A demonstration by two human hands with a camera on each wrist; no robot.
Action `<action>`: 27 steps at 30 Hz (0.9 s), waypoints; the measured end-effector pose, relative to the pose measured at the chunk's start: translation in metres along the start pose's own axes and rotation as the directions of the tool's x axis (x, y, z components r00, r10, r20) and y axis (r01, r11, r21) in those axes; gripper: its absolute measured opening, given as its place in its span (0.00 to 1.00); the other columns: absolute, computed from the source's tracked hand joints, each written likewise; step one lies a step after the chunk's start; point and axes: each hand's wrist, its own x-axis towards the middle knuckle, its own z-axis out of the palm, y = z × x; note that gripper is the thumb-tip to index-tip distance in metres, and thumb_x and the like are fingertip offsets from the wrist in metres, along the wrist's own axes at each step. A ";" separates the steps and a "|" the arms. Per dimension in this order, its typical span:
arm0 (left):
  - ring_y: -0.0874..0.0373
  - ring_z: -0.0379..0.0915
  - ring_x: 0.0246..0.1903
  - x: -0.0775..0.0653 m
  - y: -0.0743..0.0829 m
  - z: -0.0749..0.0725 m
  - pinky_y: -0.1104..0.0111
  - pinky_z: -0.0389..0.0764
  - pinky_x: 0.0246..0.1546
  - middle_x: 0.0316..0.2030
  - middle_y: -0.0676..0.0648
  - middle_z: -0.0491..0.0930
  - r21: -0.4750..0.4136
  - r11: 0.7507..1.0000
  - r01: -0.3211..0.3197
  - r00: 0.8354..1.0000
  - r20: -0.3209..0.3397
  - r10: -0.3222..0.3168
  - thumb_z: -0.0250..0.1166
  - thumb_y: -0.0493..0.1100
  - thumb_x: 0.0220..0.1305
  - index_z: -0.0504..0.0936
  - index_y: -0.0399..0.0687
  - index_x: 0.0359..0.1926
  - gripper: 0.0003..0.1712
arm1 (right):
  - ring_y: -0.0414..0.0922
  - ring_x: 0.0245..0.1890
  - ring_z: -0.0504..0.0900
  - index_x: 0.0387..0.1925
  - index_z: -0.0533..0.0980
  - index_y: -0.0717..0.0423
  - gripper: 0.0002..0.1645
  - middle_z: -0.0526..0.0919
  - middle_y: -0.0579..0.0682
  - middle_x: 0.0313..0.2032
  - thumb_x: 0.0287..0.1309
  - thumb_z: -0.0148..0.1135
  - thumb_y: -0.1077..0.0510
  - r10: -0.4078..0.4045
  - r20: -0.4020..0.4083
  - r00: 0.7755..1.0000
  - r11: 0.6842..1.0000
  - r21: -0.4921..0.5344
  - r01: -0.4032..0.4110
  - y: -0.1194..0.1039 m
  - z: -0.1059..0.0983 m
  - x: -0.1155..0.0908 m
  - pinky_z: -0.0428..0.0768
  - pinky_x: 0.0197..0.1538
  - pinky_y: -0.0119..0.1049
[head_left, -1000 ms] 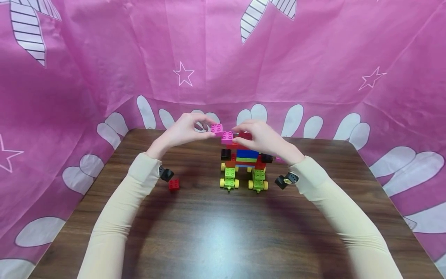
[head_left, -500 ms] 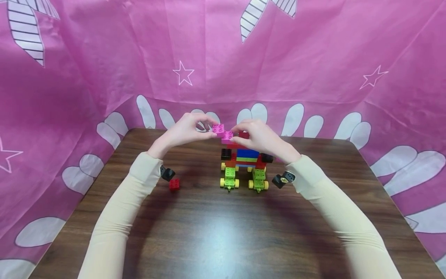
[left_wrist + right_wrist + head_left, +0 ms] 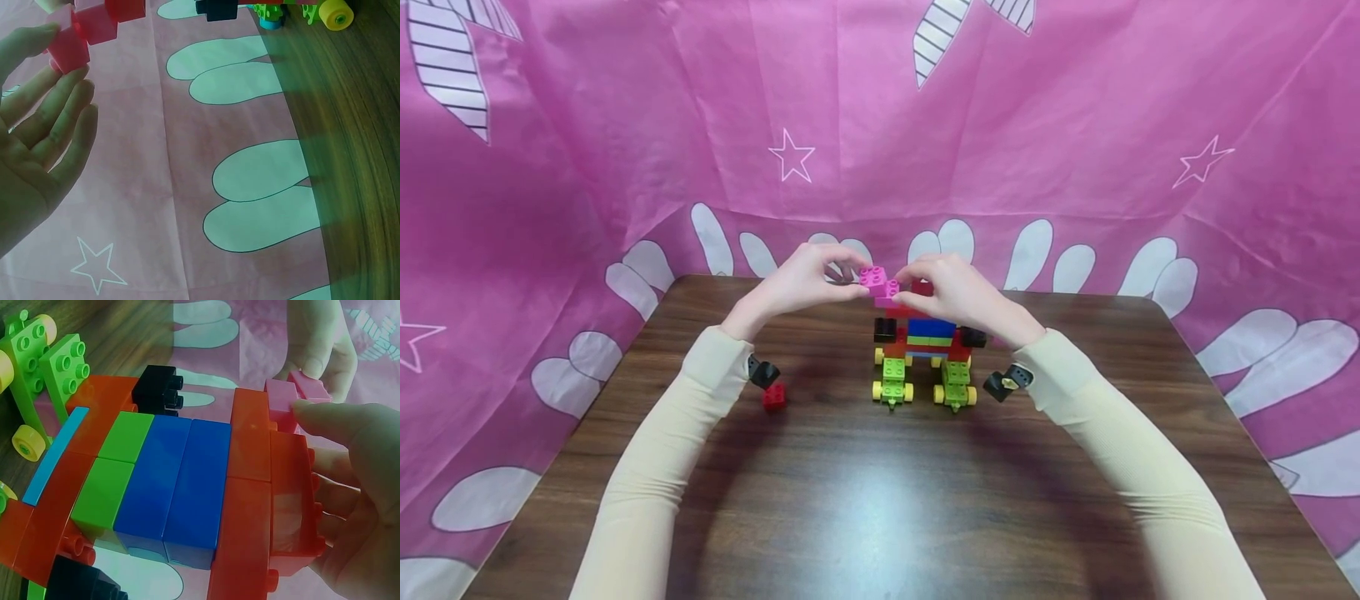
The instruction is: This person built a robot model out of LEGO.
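Observation:
My left hand point(image 3: 808, 279) pinches a pink brick point(image 3: 873, 281) between thumb and fingers. That brick sits at the left part of a second pink brick point(image 3: 889, 298), overlapping it in the head view; whether the studs are pressed together I cannot tell. The second pink brick adjoins the upper left of a tall block figure, whose blue bricks point(image 3: 178, 481) and orange-red bricks point(image 3: 250, 437) fill the right wrist view. With curled fingers, my right hand point(image 3: 958, 292) holds the second pink brick, its thumb point(image 3: 337, 422) on the near side. Its other fingers are partly behind a red brick point(image 3: 290, 494).
The figure stands on green wheeled bases point(image 3: 893, 382) with yellow wheels. Black bricks point(image 3: 885, 330) stick out at its sides. A loose red brick point(image 3: 774, 397) lies on the wooden table point(image 3: 820, 492), below my left wrist. A pink patterned cloth point(image 3: 865, 183) hangs behind the table.
My left hand has shifted slightly right with its pink brick, which now covers more of the second pink brick. The right hand has moved slightly left, and the loose red brick stays put.

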 end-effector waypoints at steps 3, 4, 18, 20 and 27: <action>0.58 0.80 0.39 0.000 -0.001 0.000 0.63 0.86 0.45 0.42 0.51 0.86 0.000 1.000 -0.008 1.000 0.000 0.008 0.74 0.47 0.58 0.85 0.51 0.53 0.21 | 0.48 0.42 0.85 0.46 0.84 0.55 0.18 0.89 0.53 0.42 0.59 0.69 0.49 -0.002 0.002 1.000 1.000 0.001 0.002 0.000 0.001 0.001 0.85 0.48 0.44; 0.58 0.80 0.39 0.000 -0.001 0.000 0.62 0.86 0.46 0.43 0.51 0.86 0.000 1.000 -0.011 1.000 0.001 0.011 0.74 0.47 0.58 0.85 0.51 0.53 0.21 | 0.49 0.42 0.85 0.46 0.84 0.55 0.18 0.89 0.53 0.42 0.59 0.69 0.49 -0.002 0.003 1.000 1.000 0.002 0.002 0.001 0.001 0.001 0.85 0.47 0.44; 0.56 0.80 0.36 0.001 0.000 0.002 0.62 0.86 0.45 0.42 0.47 0.86 -0.009 1.000 -0.025 1.000 -0.002 0.025 0.73 0.43 0.58 0.85 0.48 0.52 0.20 | 0.48 0.42 0.85 0.47 0.85 0.55 0.18 0.89 0.53 0.42 0.60 0.69 0.49 -0.001 0.012 1.000 1.000 0.005 0.001 -0.001 0.000 0.002 0.85 0.47 0.42; 0.57 0.80 0.36 0.001 0.001 0.001 0.63 0.86 0.44 0.41 0.48 0.86 0.009 0.999 -0.038 0.999 0.002 0.038 0.73 0.43 0.58 0.86 0.48 0.52 0.19 | 0.48 0.42 0.85 0.47 0.84 0.55 0.18 0.89 0.53 0.43 0.60 0.68 0.49 0.003 0.016 1.000 1.000 0.005 -0.003 -0.001 0.000 0.002 0.85 0.47 0.42; 0.58 0.80 0.32 0.005 0.005 0.000 0.61 0.85 0.42 0.37 0.49 0.85 0.066 0.993 -0.103 0.995 0.015 0.102 0.72 0.42 0.57 0.87 0.46 0.49 0.17 | 0.47 0.42 0.85 0.47 0.84 0.55 0.18 0.89 0.53 0.43 0.60 0.69 0.49 0.008 0.017 1.000 1.000 0.006 -0.008 -0.001 0.001 0.002 0.85 0.48 0.41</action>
